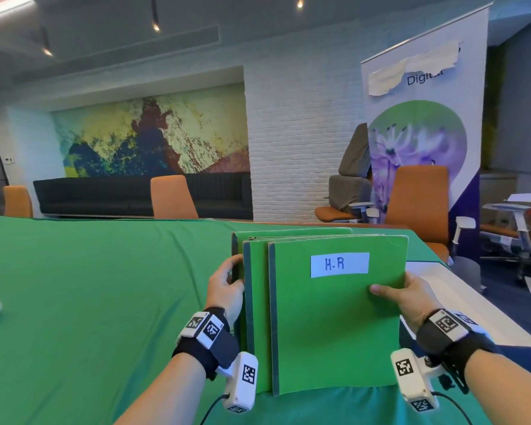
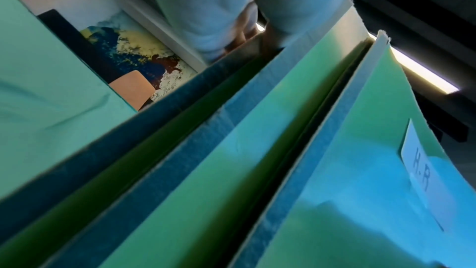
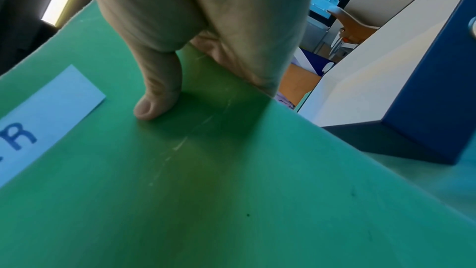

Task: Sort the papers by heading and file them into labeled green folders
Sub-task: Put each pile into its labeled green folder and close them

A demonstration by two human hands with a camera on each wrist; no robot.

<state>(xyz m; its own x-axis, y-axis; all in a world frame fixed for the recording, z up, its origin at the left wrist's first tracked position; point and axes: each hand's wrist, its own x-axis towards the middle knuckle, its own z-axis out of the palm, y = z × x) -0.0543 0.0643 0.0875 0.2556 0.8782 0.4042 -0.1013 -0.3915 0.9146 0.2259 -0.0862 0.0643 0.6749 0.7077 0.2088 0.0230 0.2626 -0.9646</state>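
Three green folders (image 1: 319,317) stand on edge on the green table (image 1: 89,286), H.R label (image 1: 339,264) facing front; left hand (image 1: 227,286) grips the spine side, right hand (image 1: 408,297) pinches the open edge, thumb (image 3: 154,97) on cover; likely squaring the stack; no loose papers visible.

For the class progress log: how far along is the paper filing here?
Looks nearly done: three green card folders stand upright together on the green tablecloth, front one labelled H.R. Left hand and right hand grip their sides. No loose papers visible; setting them down remains.
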